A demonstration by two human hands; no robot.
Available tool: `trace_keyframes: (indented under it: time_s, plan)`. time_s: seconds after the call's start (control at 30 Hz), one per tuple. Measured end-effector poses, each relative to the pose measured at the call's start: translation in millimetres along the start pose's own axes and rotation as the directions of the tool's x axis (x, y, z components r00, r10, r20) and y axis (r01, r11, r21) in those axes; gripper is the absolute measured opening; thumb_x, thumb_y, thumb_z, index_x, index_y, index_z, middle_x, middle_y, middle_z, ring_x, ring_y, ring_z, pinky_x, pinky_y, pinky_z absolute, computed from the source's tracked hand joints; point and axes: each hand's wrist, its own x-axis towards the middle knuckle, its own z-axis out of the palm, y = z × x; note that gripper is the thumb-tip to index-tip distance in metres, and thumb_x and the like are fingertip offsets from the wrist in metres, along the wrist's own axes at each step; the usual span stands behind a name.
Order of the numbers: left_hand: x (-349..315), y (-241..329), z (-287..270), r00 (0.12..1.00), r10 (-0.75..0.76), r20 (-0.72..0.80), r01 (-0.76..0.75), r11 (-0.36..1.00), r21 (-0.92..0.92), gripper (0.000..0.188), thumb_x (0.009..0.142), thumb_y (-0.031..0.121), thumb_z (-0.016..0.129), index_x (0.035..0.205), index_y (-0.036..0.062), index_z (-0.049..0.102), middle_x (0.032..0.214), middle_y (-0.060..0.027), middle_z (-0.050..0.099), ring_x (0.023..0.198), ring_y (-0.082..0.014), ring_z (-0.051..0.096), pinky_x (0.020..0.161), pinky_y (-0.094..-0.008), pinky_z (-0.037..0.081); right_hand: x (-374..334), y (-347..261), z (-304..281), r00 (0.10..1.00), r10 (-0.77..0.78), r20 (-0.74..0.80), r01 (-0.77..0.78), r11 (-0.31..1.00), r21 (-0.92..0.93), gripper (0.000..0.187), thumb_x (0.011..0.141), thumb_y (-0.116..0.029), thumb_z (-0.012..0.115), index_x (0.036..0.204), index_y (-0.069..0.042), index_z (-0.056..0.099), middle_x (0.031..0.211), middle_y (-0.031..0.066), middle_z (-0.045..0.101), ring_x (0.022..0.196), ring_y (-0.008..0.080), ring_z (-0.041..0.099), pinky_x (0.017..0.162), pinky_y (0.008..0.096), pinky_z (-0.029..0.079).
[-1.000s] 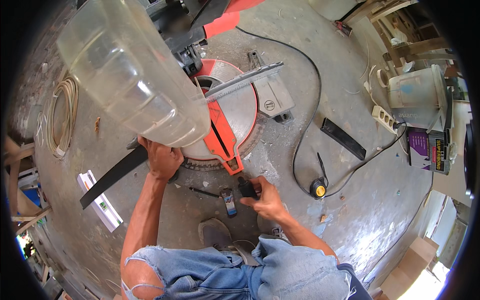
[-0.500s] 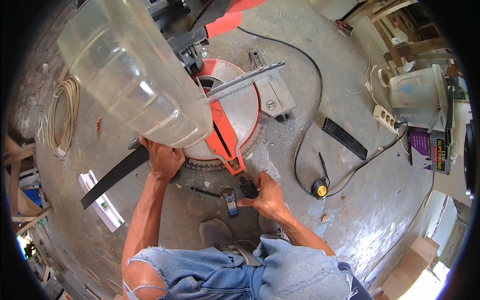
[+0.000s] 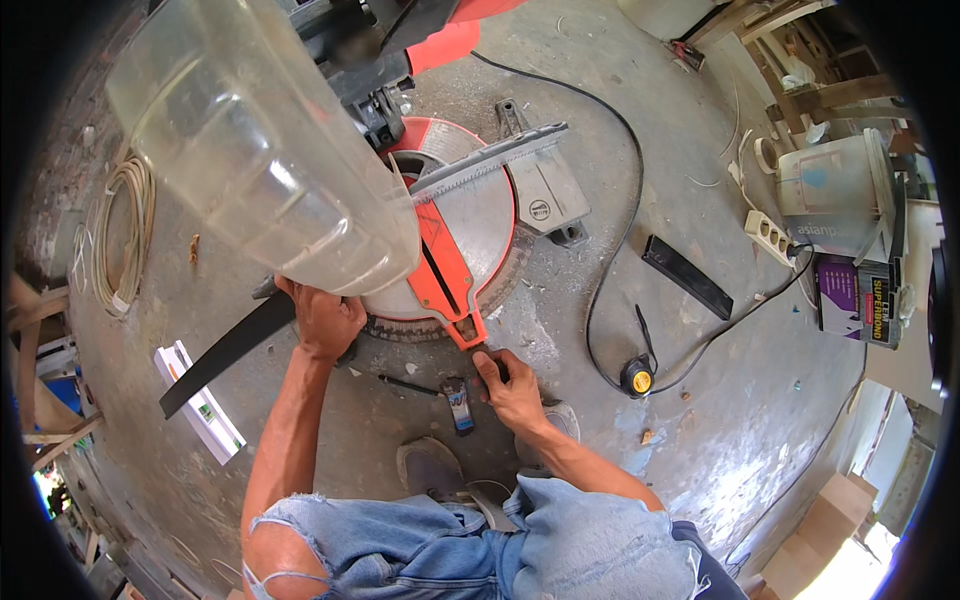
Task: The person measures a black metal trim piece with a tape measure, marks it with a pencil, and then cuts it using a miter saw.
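A mitre saw with a round grey turntable and an orange centre plate stands on the floor before me. A large clear plastic container hangs over its left side and hides part of the fence and blade area. My left hand is closed at the saw's left side, just below the container, on a long black strip that slants down to the left. At the front tip of the orange plate, my right hand is curled round the saw's black knob, mostly covered by the fingers.
A small blue-labelled packet and a black pen-like stick lie between my hands. A white spirit level is at left. Rightward lie a tape measure, a black offcut, a power cable and a socket strip.
My right hand has shifted slightly up and left, and its fingers have closed over the black knob that showed before. The left hand and black strip have hardly moved.
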Motion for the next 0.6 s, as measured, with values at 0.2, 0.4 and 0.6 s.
trace_keyframes:
  time_s: [0.2,0.4,0.6]
  plan:
    - [2,3,0,1.0,-0.009,0.015,0.008,0.999,0.046,0.028,0.086,0.01,0.078,0.114,0.0085,0.076,0.117,-0.0103,0.073,0.11,-0.0351,0.065,0.101,-0.0455,0.043,1,12,9,0.991,-0.038,-0.129,0.034,0.999,-0.032,0.054,0.095,-0.055,0.068,0.1,-0.002,0.073,0.071,0.0112,0.07,0.065,0.0245,0.067,0.066,0.0392,0.051]
    - [2,5,3,1.0,-0.004,-0.006,0.004,0.999,0.054,0.029,0.084,0.01,0.079,0.113,0.0088,0.076,0.115,-0.01,0.074,0.109,-0.0346,0.065,0.102,-0.0458,0.042,-1,9,10,0.985,-0.031,-0.17,0.022,0.998,-0.058,0.053,0.094,-0.056,0.068,0.102,-0.004,0.073,0.075,0.0143,0.071,0.071,0.0308,0.069,0.069,0.0424,0.052]
    - [-3,1,8,0.999,-0.033,-0.017,0.032,0.997,-0.072,0.044,0.071,-0.001,0.067,0.113,0.0053,0.072,0.127,-0.0177,0.062,0.132,-0.0408,0.045,0.114,-0.0592,0.02,-1,11,14,0.981,-0.029,-0.193,0.009,0.995,-0.103,0.055,0.094,-0.059,0.066,0.104,-0.005,0.074,0.084,0.0179,0.073,0.082,0.0361,0.071,0.074,0.0454,0.053]
